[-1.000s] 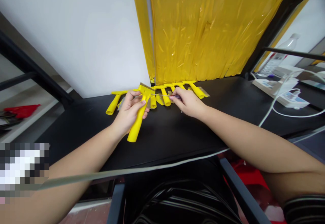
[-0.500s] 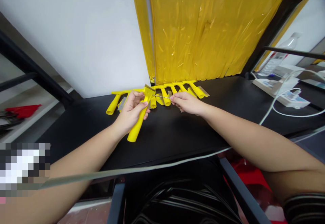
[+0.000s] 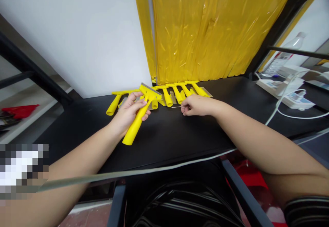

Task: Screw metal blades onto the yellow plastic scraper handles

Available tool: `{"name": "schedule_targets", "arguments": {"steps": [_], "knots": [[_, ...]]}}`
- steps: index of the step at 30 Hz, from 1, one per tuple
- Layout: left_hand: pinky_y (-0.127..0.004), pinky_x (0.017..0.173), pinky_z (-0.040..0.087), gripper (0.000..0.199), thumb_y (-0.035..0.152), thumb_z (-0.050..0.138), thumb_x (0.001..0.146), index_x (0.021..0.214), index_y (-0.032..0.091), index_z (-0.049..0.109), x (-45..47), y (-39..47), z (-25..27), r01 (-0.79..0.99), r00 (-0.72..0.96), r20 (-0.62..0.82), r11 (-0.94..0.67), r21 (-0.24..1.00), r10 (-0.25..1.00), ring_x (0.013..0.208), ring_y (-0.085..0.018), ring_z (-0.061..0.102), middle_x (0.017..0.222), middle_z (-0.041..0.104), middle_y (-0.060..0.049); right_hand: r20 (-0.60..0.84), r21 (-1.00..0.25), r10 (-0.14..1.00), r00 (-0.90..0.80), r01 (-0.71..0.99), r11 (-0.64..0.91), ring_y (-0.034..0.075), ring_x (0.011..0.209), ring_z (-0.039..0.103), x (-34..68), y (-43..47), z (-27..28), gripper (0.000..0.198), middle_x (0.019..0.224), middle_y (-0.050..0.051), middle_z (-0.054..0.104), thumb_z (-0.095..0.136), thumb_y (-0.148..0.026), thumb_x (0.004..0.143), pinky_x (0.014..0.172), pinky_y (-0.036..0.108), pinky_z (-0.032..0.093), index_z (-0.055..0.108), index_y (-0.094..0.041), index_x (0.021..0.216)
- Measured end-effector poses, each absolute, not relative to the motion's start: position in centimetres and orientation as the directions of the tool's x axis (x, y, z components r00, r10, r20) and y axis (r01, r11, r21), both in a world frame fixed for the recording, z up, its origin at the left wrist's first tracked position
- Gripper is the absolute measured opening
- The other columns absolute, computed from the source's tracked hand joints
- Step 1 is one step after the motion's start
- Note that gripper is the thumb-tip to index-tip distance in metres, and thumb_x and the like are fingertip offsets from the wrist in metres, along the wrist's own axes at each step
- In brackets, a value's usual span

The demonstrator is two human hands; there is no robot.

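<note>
My left hand (image 3: 130, 109) is closed around the handle of a yellow scraper (image 3: 135, 127). Its wide head, with a metal edge and small screws, tilts up past my fingers. My right hand (image 3: 196, 105) pinches a thin metal rod (image 3: 176, 107) that points left, apart from the scraper; its other end is hidden in my fingers, and I cannot tell its exact kind. Behind my hands, several more yellow scrapers (image 3: 167, 97) lie in a row along the back of the black table (image 3: 164, 134). Another yellow scraper (image 3: 113, 105) lies left of my left hand.
A white panel (image 3: 102, 42) and a yellow plastic-wrapped surface (image 3: 205, 31) rise behind the table. To the right are a white power strip (image 3: 285, 95), looping cables (image 3: 276, 108) and a clear bottle (image 3: 285, 57). A pale cord (image 3: 154, 169) crosses in front of the table edge.
My right hand has drawn the rod back to the right, away from the scraper head. My left hand has turned the scraper, so its head now shows broadside.
</note>
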State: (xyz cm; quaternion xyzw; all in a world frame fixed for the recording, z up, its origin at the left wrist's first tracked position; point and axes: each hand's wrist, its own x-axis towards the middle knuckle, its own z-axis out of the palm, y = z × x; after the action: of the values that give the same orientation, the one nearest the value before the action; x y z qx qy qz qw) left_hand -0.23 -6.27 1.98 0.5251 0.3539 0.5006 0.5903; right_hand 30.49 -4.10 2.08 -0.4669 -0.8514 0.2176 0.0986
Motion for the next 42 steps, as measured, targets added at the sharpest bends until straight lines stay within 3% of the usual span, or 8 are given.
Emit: {"name": "schedule_targets", "arguments": {"steps": [4, 7, 10, 13, 24, 31, 40, 42], "knots": [[-0.018, 0.041, 0.042, 0.042, 0.019, 0.077, 0.082, 0.115, 0.023, 0.052, -0.2, -6.1, 2.0, -0.238, 0.298, 0.042, 0.031, 0.971, 0.954, 0.058, -0.016, 0.069, 0.08, 0.069, -0.001, 0.037, -0.474, 0.788, -0.614, 0.684, 0.555, 0.017, 0.063, 0.059, 30.3, -4.3, 2.4, 0.013, 0.067, 0.0, 0.069, 0.074, -0.011, 0.078, 0.064, 0.032, 0.041, 0.074, -0.022, 0.072], [-0.018, 0.041, 0.039, 0.043, 0.016, 0.078, 0.079, 0.114, 0.022, 0.053, 0.0, -6.2, 2.3, -0.225, 0.358, -0.024, 0.111, 0.968, 0.933, 0.058, -0.016, 0.068, 0.082, 0.07, -0.003, 0.206, -0.656, 0.739, -0.641, 0.47, 0.591, 0.018, 0.07, 0.06, 29.8, -4.5, 2.8, 0.008, 0.08, 0.002, 0.072, 0.075, -0.029, 0.088, 0.068, 0.032, 0.044, 0.077, -0.021, 0.086], [-0.019, 0.041, 0.038, 0.044, 0.019, 0.079, 0.081, 0.115, 0.023, 0.052, 0.2, -6.6, 2.2, -0.164, 0.429, -0.101, 0.187, 0.969, 0.898, 0.052, -0.016, 0.064, 0.077, 0.07, -0.003, 0.43, -0.749, 0.718, -0.547, 0.228, 0.622, 0.019, 0.078, 0.06, 28.6, -4.4, 2.8, 0.022, 0.086, 0.004, 0.069, 0.076, -0.041, 0.091, 0.075, 0.034, 0.048, 0.076, -0.019, 0.093], [-0.021, 0.042, 0.039, 0.042, 0.025, 0.079, 0.085, 0.117, 0.024, 0.052, 0.5, -7.0, 1.7, -0.095, 0.513, -0.159, 0.24, 0.966, 0.843, 0.044, -0.015, 0.058, 0.067, 0.069, -0.003, 0.545, -0.722, 0.696, -0.469, 0.161, 0.673, 0.019, 0.081, 0.057, 27.1, -4.4, 2.2, 0.022, 0.088, 0.004, 0.061, 0.079, -0.041, 0.09, 0.077, 0.035, 0.048, 0.078, -0.02, 0.095], [-0.021, 0.044, 0.038, 0.042, 0.034, 0.081, 0.088, 0.119, 0.025, 0.054, 1.0, -7.9, 1.4, -0.043, 0.598, -0.18, 0.255, 0.966, 0.781, 0.045, -0.014, 0.059, 0.068, 0.071, -0.002, 0.573, -0.686, 0.664, -0.481, 0.162, 0.709, 0.023, 0.097, 0.055, 25.4, -4.6, 1.0, 0.014, 0.099, 0.005, 0.054, 0.078, -0.036, 0.091, 0.088, 0.04, 0.051, 0.078, -0.023, 0.095], [-0.021, 0.046, 0.039, 0.046, 0.036, 0.082, 0.085, 0.118, 0.027, 0.051, 1.2, -8.1, 1.1, -0.036, 0.591, -0.168, 0.234, 0.972, 0.789, 0.047, -0.015, 0.06, 0.068, 0.072, -0.002, 0.539, -0.719, 0.696, -0.474, 0.171, 0.673, 0.015, 0.073, 0.047, 25.3, -4.7, 1.1, 0.016, 0.093, 0.002, 0.053, 0.078, -0.034, 0.089, 0.068, 0.032, 0.043, 0.07, -0.02, 0.093], [-0.022, 0.047, 0.042, 0.043, 0.037, 0.08, 0.088, 0.117, 0.027, 0.05, 1.5, -8.4, 1.1, -0.011, 0.558, -0.172, 0.215, 0.977, 0.811, 0.048, -0.015, 0.061, 0.068, 0.071, -0.001, 0.573, -0.649, 0.682, -0.454, 0.256, 0.716, 0.019, 0.081, 0.053, 25.0, -5.6, 1.4, 0.009, 0.093, 0.004, 0.059, 0.073, -0.028, 0.089, 0.071, 0.033, 0.046, 0.069, -0.021, 0.088], [-0.022, 0.047, 0.043, 0.043, 0.035, 0.081, 0.088, 0.117, 0.027, 0.05, 1.5, -8.6, 1.4, -0.018, 0.555, -0.166, 0.211, 0.977, 0.815, 0.048, -0.015, 0.061, 0.067, 0.071, 0.0, 0.538, -0.706, 0.725, -0.43, 0.241, 0.666, 0.016, 0.074, 0.05, 24.7, -5.7, 1.2, 0.013, 0.092, 0.003, 0.058, 0.074, -0.03, 0.089, 0.066, 0.032, 0.044, 0.064, -0.021, 0.09]]}}
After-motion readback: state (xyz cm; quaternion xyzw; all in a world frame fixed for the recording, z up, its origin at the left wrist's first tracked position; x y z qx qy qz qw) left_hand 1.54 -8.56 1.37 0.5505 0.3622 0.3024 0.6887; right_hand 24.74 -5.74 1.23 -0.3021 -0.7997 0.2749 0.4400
